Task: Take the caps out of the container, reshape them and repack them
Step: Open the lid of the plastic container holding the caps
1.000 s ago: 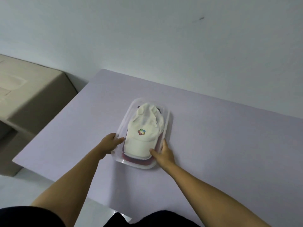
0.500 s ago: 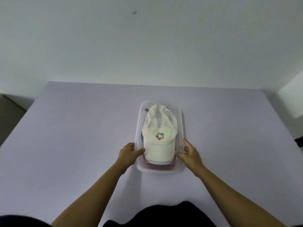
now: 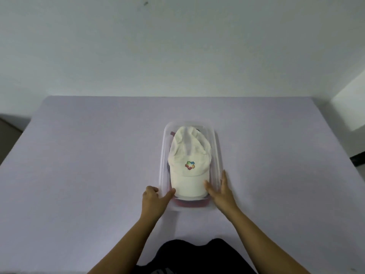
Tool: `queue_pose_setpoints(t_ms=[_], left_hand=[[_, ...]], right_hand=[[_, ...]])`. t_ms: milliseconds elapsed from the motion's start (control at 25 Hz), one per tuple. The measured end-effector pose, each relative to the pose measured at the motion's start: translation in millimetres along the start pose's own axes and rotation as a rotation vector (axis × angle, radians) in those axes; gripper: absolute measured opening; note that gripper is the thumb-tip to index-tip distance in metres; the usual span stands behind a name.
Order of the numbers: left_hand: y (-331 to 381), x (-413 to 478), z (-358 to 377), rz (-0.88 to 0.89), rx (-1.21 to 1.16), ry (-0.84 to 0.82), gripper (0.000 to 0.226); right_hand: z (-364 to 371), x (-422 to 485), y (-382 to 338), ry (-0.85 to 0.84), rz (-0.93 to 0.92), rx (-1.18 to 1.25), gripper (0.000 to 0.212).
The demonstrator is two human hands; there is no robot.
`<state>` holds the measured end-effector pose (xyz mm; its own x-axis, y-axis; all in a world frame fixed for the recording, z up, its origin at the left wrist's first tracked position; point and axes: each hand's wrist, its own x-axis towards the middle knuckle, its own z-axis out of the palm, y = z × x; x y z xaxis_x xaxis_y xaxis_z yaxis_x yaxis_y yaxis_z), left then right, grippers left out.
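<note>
Both hands (image 3: 189, 196) unmoved on container (image 3: 216, 143)

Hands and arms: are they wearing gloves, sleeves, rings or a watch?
No. The left hand and the right hand are bare, with no gloves, and no rings or watch show. Both forearms are bare too, with no sleeves in view. Something black shows at the bottom edge, probably clothing.

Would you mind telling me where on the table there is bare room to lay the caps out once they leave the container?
The table is bare left of the clear container to its left edge, right of it to the right edge, and beyond it toward the wall. It is crowded only at the container's near end, where the left hand and right hand flank the white cap.
</note>
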<state>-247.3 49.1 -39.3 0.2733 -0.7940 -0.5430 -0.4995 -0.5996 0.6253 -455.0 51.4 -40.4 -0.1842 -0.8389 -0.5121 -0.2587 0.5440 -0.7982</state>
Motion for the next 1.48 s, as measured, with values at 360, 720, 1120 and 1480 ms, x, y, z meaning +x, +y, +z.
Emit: queue_pose_setpoints(t_ms=[360,720,1120,1480], left_hand=[[12,-9,1,-0.142,-0.067,0.061,0.044],[20,-4,-13,-0.274,-0.073,-0.058,0.043],[25,-13,-19,-0.190,-0.009,-0.093,0.033],[24,-31,-12,-0.130,-0.633,-0.101,0.032]], right_hand=[[12,1,6,0.089,-0.007,-0.051,0.070],[20,2,9,0.142,-0.024,-0.079,0.068],[19,2,8,0.122,-0.035,-0.049,0.066],[-13,8,19,-0.034,0.188,0.502,0.067]])
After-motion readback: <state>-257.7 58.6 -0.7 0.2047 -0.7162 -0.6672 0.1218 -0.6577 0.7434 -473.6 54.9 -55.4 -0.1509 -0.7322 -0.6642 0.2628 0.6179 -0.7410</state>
